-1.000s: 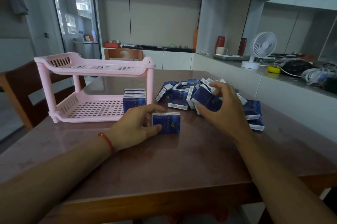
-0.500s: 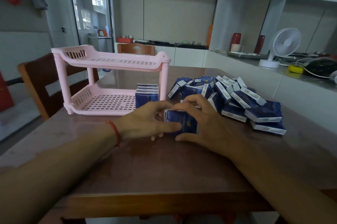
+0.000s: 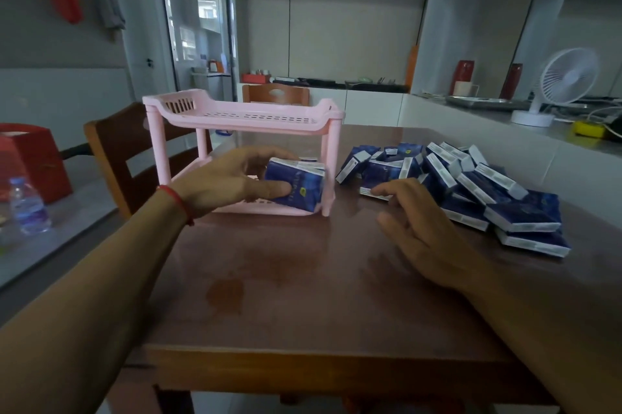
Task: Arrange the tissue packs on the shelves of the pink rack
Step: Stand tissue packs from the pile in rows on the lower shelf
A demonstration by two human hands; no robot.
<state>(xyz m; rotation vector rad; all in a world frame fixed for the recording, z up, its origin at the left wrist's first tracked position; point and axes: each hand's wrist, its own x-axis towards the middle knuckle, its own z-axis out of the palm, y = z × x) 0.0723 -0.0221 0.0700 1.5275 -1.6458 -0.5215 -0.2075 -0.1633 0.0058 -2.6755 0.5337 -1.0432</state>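
Note:
A pink two-shelf rack [image 3: 242, 115] stands on the brown table [image 3: 286, 296]. My left hand [image 3: 229, 183] grips a stack of dark blue tissue packs [image 3: 296, 186] and holds it over the right end of the rack's lower shelf, beside the front right post. Earlier packs on that shelf are mostly hidden behind the held stack. A loose pile of several blue tissue packs [image 3: 471, 178] lies on the table to the right of the rack. My right hand [image 3: 420, 232] hovers over the table with fingers spread, its fingertips at the near edge of the pile.
Wooden chairs stand at the table's left [image 3: 114, 157] and far side [image 3: 276, 95]. A water bottle [image 3: 28, 208] and a red box [image 3: 33, 161] sit on a grey surface at the left. A white fan [image 3: 558, 83] stands on the counter at the right.
My left hand lifted the blue packs from the table front and carried them left into the rack's lower shelf. My right hand let go and moved right toward the pile.

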